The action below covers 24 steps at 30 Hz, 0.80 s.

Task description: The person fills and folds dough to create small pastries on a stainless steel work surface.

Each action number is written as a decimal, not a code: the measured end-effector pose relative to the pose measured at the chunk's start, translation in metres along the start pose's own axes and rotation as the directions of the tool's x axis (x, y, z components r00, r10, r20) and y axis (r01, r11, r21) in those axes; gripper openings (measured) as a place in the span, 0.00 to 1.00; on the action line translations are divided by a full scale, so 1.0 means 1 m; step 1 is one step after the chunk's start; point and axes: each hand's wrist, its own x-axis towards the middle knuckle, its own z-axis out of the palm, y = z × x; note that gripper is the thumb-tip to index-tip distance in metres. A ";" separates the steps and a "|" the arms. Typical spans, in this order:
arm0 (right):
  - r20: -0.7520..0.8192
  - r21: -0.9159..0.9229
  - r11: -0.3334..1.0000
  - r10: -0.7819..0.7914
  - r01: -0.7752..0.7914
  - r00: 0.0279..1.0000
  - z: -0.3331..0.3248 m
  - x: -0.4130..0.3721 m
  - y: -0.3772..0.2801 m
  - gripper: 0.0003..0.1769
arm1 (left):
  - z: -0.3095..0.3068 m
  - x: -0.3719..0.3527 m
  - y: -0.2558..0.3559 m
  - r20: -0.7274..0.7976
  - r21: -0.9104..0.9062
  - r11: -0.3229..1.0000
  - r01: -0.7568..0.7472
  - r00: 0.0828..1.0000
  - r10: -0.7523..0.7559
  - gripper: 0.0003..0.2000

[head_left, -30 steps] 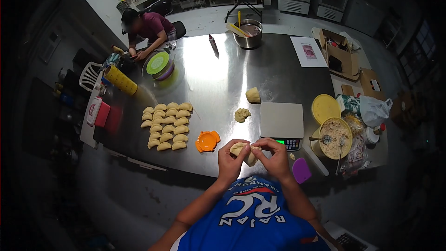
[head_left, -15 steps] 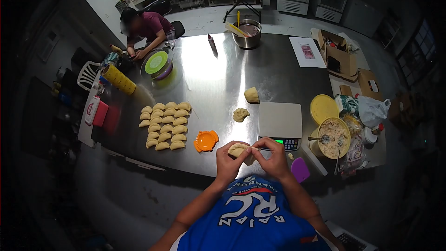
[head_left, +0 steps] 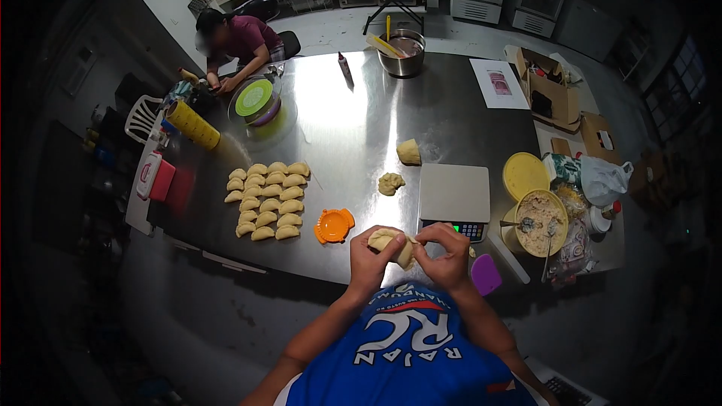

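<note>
A folded dough dumpling (head_left: 400,248) is held up near the table's front edge. My left hand (head_left: 369,257) is closed around its left side, thumb on top. At its right edge, my right hand (head_left: 445,257) pinches the dough rim between thumb and fingers. An orange dumpling mould (head_left: 333,225) lies open to the left of my hands. Further left, several shaped dumplings (head_left: 268,201) stand in rows on the steel table (head_left: 342,154). Two dough pieces, a crumpled lump (head_left: 390,184) and a smoother block (head_left: 408,152), lie beyond my hands.
A digital scale (head_left: 454,194) stands just past my right hand, with a purple scraper (head_left: 486,274) nearby. To the right is a tub of filling (head_left: 540,231) with spoons. A steel pot (head_left: 401,65) is at the far edge. Another person (head_left: 244,41) sits at far left.
My right hand has shifted slightly along the dumpling's edge, and the dumpling has tilted so more of its lower side shows. The view has shifted a little.
</note>
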 end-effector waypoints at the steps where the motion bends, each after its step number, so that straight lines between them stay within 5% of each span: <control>1: -0.016 -0.128 0.982 -0.145 0.142 0.989 -0.001 0.000 -0.001 0.06 | 0.000 0.000 -0.001 0.004 -0.018 1.000 0.015 1.000 -0.014 0.09; 7: 0.224 -0.329 0.849 -0.356 0.414 0.907 -0.011 0.010 -0.005 0.09 | 0.003 0.001 0.003 -0.036 -0.023 0.999 0.046 0.998 -0.047 0.09; 16: 0.651 -0.383 0.612 -0.353 0.692 0.672 -0.023 0.020 0.008 0.15 | 0.003 0.004 -0.009 -0.030 0.038 0.999 0.038 0.999 -0.037 0.09; 23: 0.564 -0.384 0.700 -0.339 0.602 0.753 -0.028 0.023 -0.003 0.16 | 0.008 0.003 0.000 -0.077 -0.059 0.998 0.033 0.996 -0.037 0.09; 24: 0.461 -0.298 0.842 -0.285 0.449 0.841 -0.028 0.022 0.002 0.14 | 0.010 0.001 -0.001 -0.072 -0.067 0.997 0.024 0.997 -0.028 0.09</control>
